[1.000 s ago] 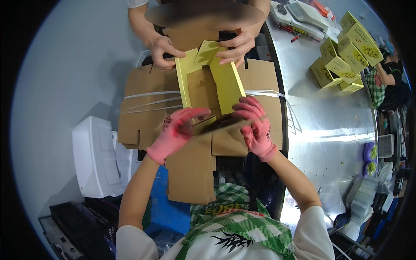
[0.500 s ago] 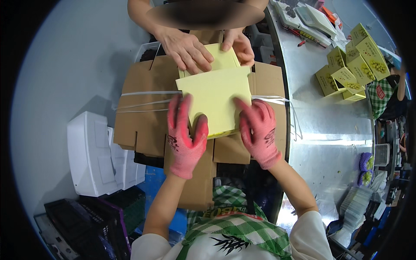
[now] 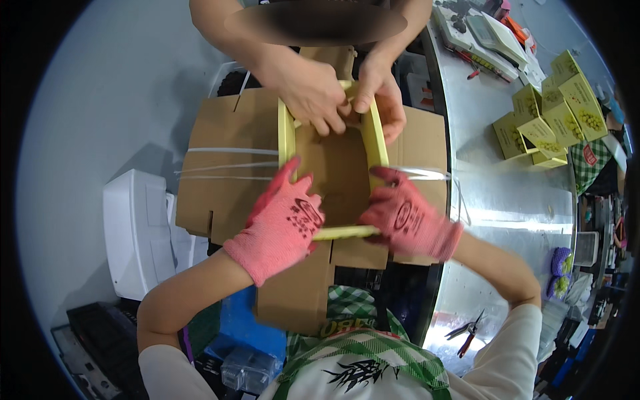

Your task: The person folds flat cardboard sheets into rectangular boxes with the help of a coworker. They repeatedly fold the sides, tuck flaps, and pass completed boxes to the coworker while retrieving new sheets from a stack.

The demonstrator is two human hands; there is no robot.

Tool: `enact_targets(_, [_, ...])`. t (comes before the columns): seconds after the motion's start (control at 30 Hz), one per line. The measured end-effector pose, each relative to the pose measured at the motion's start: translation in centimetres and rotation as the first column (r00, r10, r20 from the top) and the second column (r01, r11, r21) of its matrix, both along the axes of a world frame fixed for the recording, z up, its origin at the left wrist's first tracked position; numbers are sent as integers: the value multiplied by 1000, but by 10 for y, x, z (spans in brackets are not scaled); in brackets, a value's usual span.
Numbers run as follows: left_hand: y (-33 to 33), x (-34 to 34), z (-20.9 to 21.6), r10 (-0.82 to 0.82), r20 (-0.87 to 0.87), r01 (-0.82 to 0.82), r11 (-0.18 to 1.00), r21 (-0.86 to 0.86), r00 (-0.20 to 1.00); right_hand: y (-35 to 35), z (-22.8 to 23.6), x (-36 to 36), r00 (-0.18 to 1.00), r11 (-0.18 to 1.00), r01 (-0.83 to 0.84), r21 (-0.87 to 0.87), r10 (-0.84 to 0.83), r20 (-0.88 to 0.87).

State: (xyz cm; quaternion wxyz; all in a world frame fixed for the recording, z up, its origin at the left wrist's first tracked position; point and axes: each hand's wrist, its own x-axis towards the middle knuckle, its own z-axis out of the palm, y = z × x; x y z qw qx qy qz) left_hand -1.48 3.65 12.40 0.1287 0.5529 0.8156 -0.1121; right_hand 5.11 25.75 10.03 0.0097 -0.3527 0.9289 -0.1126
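Observation:
A pale yellow carton point(image 3: 287, 137) stands between me and another person, walls up and middle open. Brown cardboard shows inside its walls; whether that is its own bottom or the cardboard beneath, I cannot tell. My left hand point(image 3: 285, 217), in a pink glove, grips the near left corner, fingers bent around the wall. At the near right corner my right hand point(image 3: 413, 215), gloved alike and slightly blurred, has its fingers curled on the wall. The other person's bare hands point(image 3: 313, 93) work at the far end, one closed at the far wall, the other on the far right corner.
Flattened brown cardboard point(image 3: 227, 127) with white straps point(image 3: 227, 151) lies under the carton. On the metal table point(image 3: 493, 220) to the right are stacked yellow boxes point(image 3: 547, 123), a scale point(image 3: 497, 40) and pruning shears point(image 3: 470, 331). A white foam box point(image 3: 137, 233) stands left.
The flat yellow panels have been spread into raised walls around an open middle. My hands have shifted onto the near corners. The other person's hands have moved to the far end's inner side.

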Motion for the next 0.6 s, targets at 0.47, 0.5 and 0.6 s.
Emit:
enact_targets(0.47, [54,-27,-40,235,836,72,948,-309,496,3,-102,66,797,390,601,-698,-363,483])
enact_targets(0.5, [61,-32,-41,233,863,106,945,-310,449,5,-102,61,806,468,590,-658,-376,456])
enact_targets(0.6, [70,-37,-47,242,871,207,912,-355,428,-4,-96,38,831,585,556,-591,-369,418])
